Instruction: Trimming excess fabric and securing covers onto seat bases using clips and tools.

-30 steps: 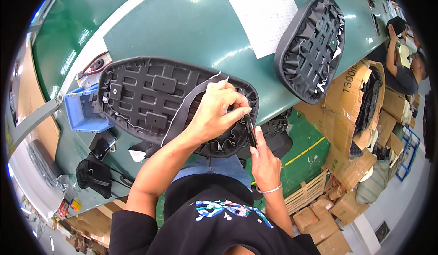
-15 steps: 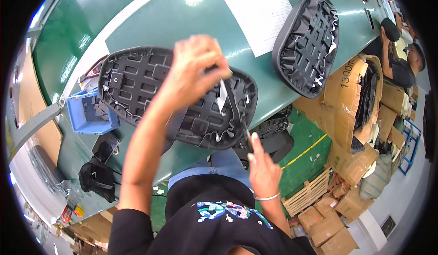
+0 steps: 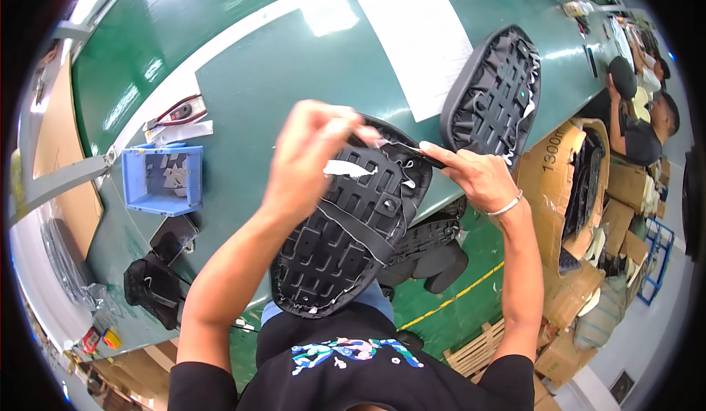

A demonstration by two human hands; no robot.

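A black seat cushion (image 3: 329, 260) lies underside up, its slotted plastic base showing and its fabric cover folded over the rim. My left hand (image 3: 305, 157), blurred, is closed at the far rim of the cushion, pinching what looks like the fabric's edge. Beside it, my right hand (image 3: 482, 181) grips a slim dark tool (image 3: 434, 161), its index finger stretched along it toward the pinched edge. The tool's exact kind is hidden. A white scrap (image 3: 347, 169) hangs next to my left hand, and a black strap (image 3: 357, 234) crosses the base.
Another black cushion (image 3: 500, 91) lies at the right beside white paper sheets (image 3: 419, 47). A blue bin (image 3: 163, 203) with scraps, red-handled pliers (image 3: 179, 111) and a phone (image 3: 173, 238) are at the left. Cardboard boxes (image 3: 551, 183) stand at the right; other people sit beyond.
The cushion has turned, its near end now toward my body. My right hand has moved up and right with the tool to the far rim; my left hand has shifted slightly left and down.
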